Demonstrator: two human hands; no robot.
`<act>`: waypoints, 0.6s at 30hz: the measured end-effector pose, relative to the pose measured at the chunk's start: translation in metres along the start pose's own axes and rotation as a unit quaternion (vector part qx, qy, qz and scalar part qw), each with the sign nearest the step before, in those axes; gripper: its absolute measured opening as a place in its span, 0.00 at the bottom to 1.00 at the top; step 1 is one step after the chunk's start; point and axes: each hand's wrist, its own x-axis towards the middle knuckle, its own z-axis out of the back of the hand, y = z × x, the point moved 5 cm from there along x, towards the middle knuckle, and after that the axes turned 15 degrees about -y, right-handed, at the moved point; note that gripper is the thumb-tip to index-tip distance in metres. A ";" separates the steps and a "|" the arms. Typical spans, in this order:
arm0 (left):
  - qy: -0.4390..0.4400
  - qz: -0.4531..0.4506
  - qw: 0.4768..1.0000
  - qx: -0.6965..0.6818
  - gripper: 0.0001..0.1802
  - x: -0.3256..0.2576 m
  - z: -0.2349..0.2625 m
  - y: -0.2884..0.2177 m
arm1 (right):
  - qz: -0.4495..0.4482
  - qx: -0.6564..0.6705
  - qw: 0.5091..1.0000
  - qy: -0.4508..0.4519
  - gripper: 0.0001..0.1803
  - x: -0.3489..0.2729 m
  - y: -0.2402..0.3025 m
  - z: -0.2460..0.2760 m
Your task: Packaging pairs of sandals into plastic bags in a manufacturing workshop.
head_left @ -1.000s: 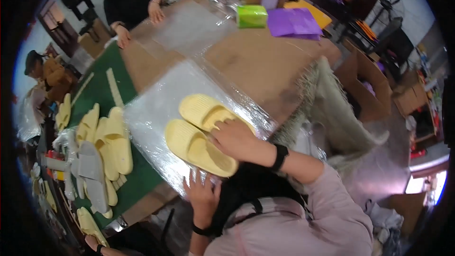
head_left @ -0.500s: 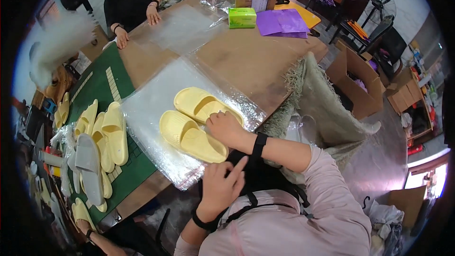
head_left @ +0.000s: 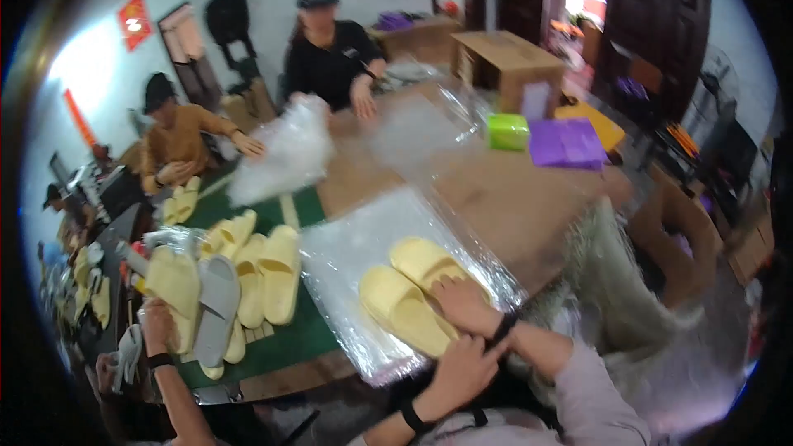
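Yellow slippers (head_left: 413, 293) side by side on clear plastic bag (head_left: 347, 256) overhanging table edge (head_left: 273, 380), right hand (head_left: 462, 304) spread flat on them, left hand (head_left: 462, 367) loosely open alongside

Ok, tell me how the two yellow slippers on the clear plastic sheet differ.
The near slipper lies closer to the sheet's front edge, fully uncovered; the far slipper lies behind it, its end under the right hand. The left hand hovers nearer the near slipper. Both are pale yellow slides, side by side on the clear plastic sheet.
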 end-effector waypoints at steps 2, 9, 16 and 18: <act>0.006 -0.006 1.000 -0.012 0.34 0.003 -0.010 -0.005 | -0.008 -0.020 1.000 0.014 0.12 -0.009 -0.011 0.004; -0.009 0.020 1.000 0.004 0.32 -0.001 -0.005 -0.004 | -0.013 -0.013 0.999 0.040 0.13 0.000 -0.004 0.005; 0.013 0.018 1.000 0.003 0.35 0.010 -0.007 0.003 | -0.015 -0.043 0.998 0.039 0.13 0.007 -0.018 -0.008; 0.018 0.022 1.000 0.005 0.35 0.008 -0.009 0.004 | -0.014 -0.034 0.999 0.038 0.14 0.009 -0.016 -0.008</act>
